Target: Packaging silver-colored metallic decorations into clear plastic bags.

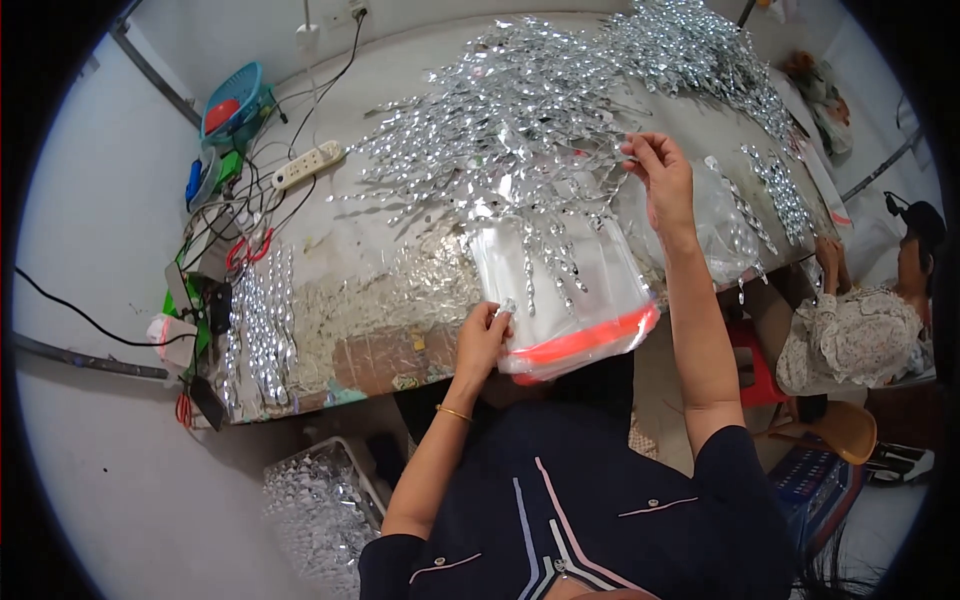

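A stack of clear plastic bags [590, 285] with a bright orange-red band lies at the table's front edge. At its left side my left hand [482, 340] is closed in a pinch, with a small silvery piece at the fingertips; whether it also grips a bag is unclear. Farther off to the right, my right hand [663, 180] pinches a thin silver twisted strand at the edge of a large heap of silver twisted strands [520, 110]. Several strands from this heap trail over the top of the bags.
A white power strip [307, 166] with tangled cables and red-handled scissors [250, 248] are at left. Silver strands lie in a row [262, 330] nearby. A blue basket [235, 100] stands behind. At right, another person [850, 330] sits by the table. A strand-filled bin [318, 510] is below.
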Demonstrator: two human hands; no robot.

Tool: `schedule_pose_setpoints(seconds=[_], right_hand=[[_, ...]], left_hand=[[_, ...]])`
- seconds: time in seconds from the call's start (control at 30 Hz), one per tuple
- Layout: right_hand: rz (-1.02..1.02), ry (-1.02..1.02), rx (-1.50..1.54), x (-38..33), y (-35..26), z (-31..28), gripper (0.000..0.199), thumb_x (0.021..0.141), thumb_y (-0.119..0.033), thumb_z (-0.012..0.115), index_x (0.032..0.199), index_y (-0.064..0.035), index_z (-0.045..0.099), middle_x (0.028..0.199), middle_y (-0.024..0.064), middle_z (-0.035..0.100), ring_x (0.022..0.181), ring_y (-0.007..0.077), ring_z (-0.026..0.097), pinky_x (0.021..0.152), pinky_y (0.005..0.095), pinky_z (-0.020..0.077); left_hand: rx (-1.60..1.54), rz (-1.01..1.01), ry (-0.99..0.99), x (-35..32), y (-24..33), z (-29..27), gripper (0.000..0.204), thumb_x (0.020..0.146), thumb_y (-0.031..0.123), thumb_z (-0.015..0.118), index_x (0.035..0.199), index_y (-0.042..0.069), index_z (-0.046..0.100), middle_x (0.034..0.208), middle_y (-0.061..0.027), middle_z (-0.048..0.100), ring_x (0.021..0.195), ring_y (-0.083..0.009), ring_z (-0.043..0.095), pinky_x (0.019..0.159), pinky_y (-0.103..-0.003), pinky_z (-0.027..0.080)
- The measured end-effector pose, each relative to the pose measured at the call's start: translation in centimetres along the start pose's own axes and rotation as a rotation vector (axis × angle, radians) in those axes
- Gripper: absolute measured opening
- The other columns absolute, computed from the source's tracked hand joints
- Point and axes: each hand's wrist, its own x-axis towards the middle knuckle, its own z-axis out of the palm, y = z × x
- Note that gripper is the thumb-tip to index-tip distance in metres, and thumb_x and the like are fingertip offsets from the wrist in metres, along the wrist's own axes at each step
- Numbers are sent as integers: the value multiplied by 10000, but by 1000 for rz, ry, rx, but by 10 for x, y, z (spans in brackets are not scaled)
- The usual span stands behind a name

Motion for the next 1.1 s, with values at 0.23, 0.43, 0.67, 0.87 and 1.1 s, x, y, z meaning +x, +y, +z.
schedule_pose_setpoints(seconds=[0.23, 0.43, 0.67, 0.87, 1.1], right_hand=[[-147, 67, -316, 49, 13, 23, 114, 892, -150, 630, 919, -39, 633, 743, -40, 580, 595, 16, 437, 526, 178, 336], [-77, -153, -366, 42, 26, 30, 125, 904, -176, 612, 923, -55, 637, 784, -36, 614, 607, 9, 433, 548, 176, 339], [33, -333, -237, -53, -1, 41, 146, 908, -154, 605, 931, -13, 632, 861, 1, 636, 804, 75, 587, 751, 187, 449], [-66, -339, -539, -122, -12, 71, 72, 804, -120, 705, 820, -57, 674, 748, -10, 629, 626, 85, 523, 543, 243, 410], [-307, -511, -590, -135, -4, 70, 64, 783, -71, 713, 823, -48, 668, 783, 15, 627, 696, 117, 564, 522, 245, 382]], left_hand=[[-1, -5, -19, -1, 6, -1, 194, 907, 183, 577, 976, 1, 573, 690, -49, 624, 580, -97, 548, 513, -262, 413], [-42, -76, -22, -3, 11, -3, 161, 917, 160, 565, 960, 5, 551, 740, -38, 608, 647, -91, 553, 612, -237, 457], [-365, 31, -28, -14, 62, -20, 152, 931, 166, 562, 973, 20, 571, 774, -27, 616, 637, -50, 467, 600, -189, 382], [-382, 66, -177, -14, 112, -23, 241, 921, 196, 584, 1076, 14, 613, 795, -4, 638, 614, -24, 391, 549, -184, 313], [-457, 40, -113, -13, 123, -25, 177, 842, 180, 677, 951, 42, 664, 770, 13, 634, 582, -19, 378, 520, -184, 269]])
